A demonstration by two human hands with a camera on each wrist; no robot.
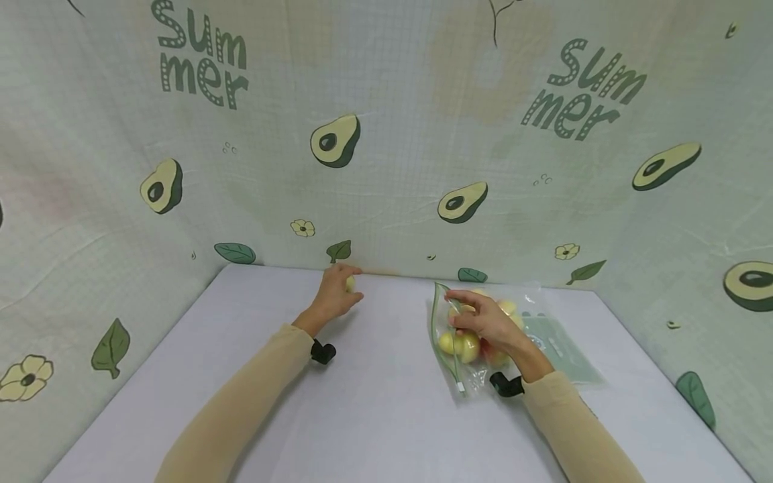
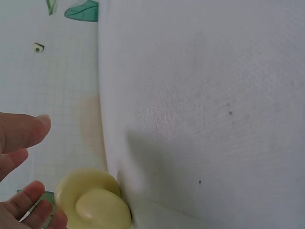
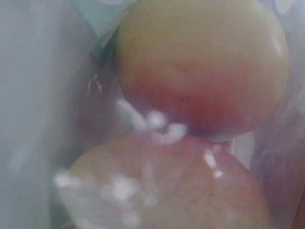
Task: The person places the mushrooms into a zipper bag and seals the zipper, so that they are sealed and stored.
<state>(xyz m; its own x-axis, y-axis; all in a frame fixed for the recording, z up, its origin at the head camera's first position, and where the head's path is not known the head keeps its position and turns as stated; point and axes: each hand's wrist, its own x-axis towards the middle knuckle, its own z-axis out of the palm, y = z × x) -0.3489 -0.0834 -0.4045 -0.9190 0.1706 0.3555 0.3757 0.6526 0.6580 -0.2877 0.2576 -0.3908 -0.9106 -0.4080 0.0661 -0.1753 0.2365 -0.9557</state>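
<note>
Near the back edge of the table, my left hand (image 1: pixel 335 292) is beside a pale yellow, smooth, rounded thing (image 2: pixel 95 202) with a bulging lobe. The hand's thumb and fingers are spread apart. Partly hidden by the fingers in the head view, its exact kind cannot be told. To the right, my right hand (image 1: pixel 486 322) pinches the green-edged mouth of a clear zip bag (image 1: pixel 558 342), which gapes toward the left. Inside are several yellow rounded things (image 1: pixel 465 346) and yellow-red apples (image 3: pixel 205 71), seen through hazy plastic in the right wrist view.
Both hands work over a white-covered table (image 1: pixel 374 402). A patterned cloth backdrop (image 1: pixel 386 134) rises right behind the table and along both sides. Each wrist wears a small black camera, such as the left one (image 1: pixel 323 351).
</note>
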